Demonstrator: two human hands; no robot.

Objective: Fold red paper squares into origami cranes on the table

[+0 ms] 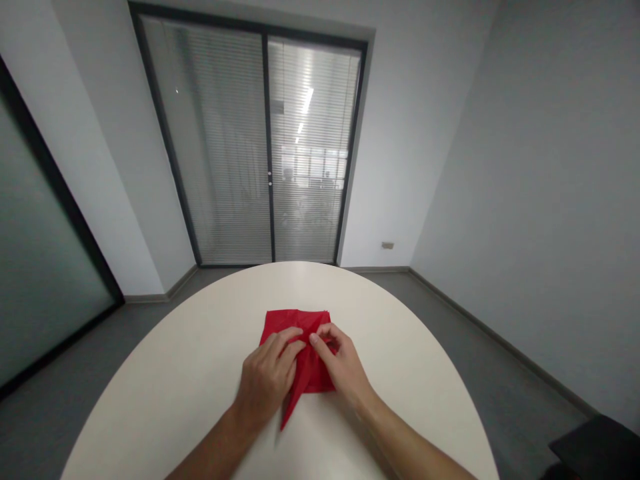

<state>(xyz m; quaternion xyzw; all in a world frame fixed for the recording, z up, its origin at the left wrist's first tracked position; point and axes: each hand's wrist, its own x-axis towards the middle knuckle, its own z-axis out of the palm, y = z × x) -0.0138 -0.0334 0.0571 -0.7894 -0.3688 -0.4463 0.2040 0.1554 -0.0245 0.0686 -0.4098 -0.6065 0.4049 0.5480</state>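
A red cloth [281,322], folded into a rough square, lies on the round pale table [190,373]. One narrow pointed end of it sticks out toward me, past the near edge of the square. My left hand [267,370] rests over the left part of the cloth, its fingers bent and gripping the fabric near the middle. From the right, my right hand [345,363] pinches the gathered cloth between thumb and fingers. The two sets of fingertips almost meet at the bunched centre. Whether anything lies inside the folds is hidden.
The table's curved far edge [295,263] stands before a dark-framed glass partition with blinds [225,147]. White walls rise to the left and right. A black object [600,443], perhaps a chair, is on the floor at the lower right.
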